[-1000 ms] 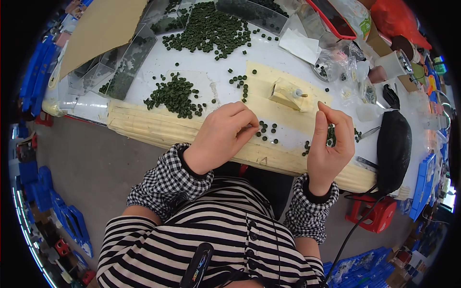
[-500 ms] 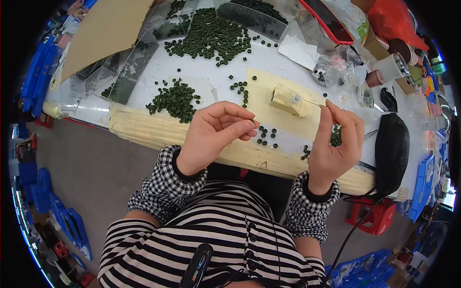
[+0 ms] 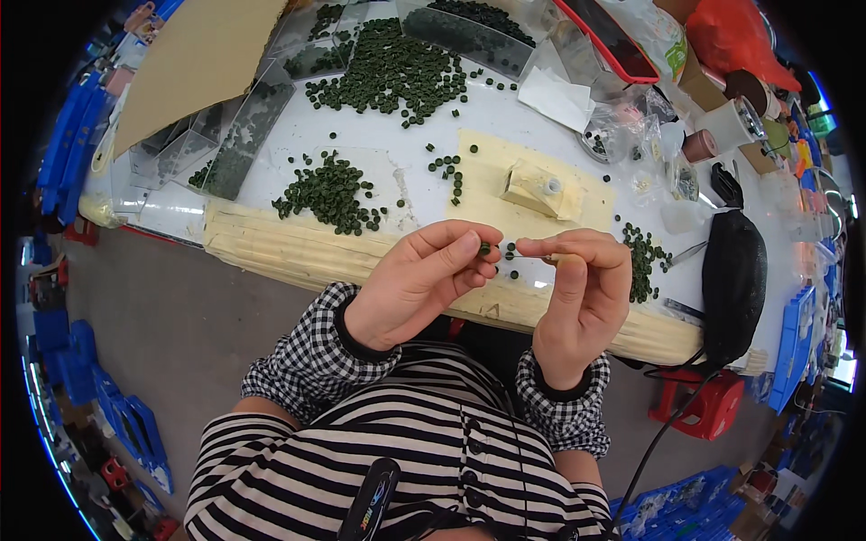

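My left hand is raised above the table's near edge, pinching a small dark green bead between thumb and forefinger. My right hand is close beside it, fingers pinched on a thin needle or thread pointing at the bead. A string of green beads lies on the table just right of the right hand. A loose pile of green beads lies left of my hands. A bigger heap spreads farther back.
A cream pad bears a small cream block. Clear plastic trays stand at the left, a brown cardboard sheet behind them. A black pouch lies at the right, with bags, tape rolls and a red-edged tablet behind. Blue crates surround the floor.
Both hands have come together and lifted toward the camera. The left hand rose from the table with a bead; the right hand turned its fingertips toward the left.
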Available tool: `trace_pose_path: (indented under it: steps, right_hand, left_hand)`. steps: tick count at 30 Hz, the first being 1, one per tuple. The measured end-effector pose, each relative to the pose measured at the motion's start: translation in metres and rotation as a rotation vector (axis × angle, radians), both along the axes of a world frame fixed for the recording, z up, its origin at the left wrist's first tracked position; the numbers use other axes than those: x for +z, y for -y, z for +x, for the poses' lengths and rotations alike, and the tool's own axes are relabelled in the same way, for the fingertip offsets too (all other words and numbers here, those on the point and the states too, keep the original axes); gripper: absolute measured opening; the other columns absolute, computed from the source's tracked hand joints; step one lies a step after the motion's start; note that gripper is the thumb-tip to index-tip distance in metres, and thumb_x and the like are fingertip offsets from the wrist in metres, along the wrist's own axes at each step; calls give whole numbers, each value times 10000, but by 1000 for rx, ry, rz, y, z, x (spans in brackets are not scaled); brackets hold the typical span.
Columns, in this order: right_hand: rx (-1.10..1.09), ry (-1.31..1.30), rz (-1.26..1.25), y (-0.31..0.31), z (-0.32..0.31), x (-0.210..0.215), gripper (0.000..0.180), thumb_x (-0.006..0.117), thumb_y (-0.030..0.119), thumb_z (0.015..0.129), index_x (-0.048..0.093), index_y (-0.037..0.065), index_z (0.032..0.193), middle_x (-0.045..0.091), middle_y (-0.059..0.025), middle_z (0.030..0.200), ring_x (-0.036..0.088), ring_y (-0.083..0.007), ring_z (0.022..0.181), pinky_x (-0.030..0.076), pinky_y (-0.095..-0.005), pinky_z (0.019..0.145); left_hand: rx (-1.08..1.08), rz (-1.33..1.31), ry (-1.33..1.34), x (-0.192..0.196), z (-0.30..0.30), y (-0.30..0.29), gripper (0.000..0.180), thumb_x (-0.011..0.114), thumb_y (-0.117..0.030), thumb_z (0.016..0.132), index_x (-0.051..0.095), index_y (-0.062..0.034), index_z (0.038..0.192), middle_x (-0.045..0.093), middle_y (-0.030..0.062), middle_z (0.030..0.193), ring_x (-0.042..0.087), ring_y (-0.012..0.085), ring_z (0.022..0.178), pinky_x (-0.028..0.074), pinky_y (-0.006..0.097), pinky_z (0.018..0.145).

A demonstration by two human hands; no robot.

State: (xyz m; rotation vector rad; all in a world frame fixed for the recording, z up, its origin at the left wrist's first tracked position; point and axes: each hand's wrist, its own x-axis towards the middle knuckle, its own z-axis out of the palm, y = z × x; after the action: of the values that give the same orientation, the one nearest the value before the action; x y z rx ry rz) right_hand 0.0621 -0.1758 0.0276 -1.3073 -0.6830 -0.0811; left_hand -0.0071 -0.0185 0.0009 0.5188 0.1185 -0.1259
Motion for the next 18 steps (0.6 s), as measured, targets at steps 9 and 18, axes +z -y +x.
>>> trace_pose_path:
  steps: [9, 18]
  right_hand:
    - [-42, 2, -13, 0, -4, -3, 88, 526, 37, 982, 507, -22, 1046, 583, -132, 983, 663, -189, 907, 516, -274, 817]
    - [-59, 31, -107, 1, -3, -1, 101, 490, 84, 1007, 504, -15, 1016, 558, -122, 972, 663, -204, 862, 519, -303, 800]
  left_hand:
    - [-37, -86, -40, 0, -1, 6, 242, 527, -137, 1009, 585, -21, 1213, 655, 89, 1137, 646, 131, 1017, 536, 236, 915]
    - [-39, -102, -30, 1, 0, 6, 243, 520, -121, 1009, 582, -13, 1217, 648, 116, 1173, 652, 143, 1041, 543, 236, 933]
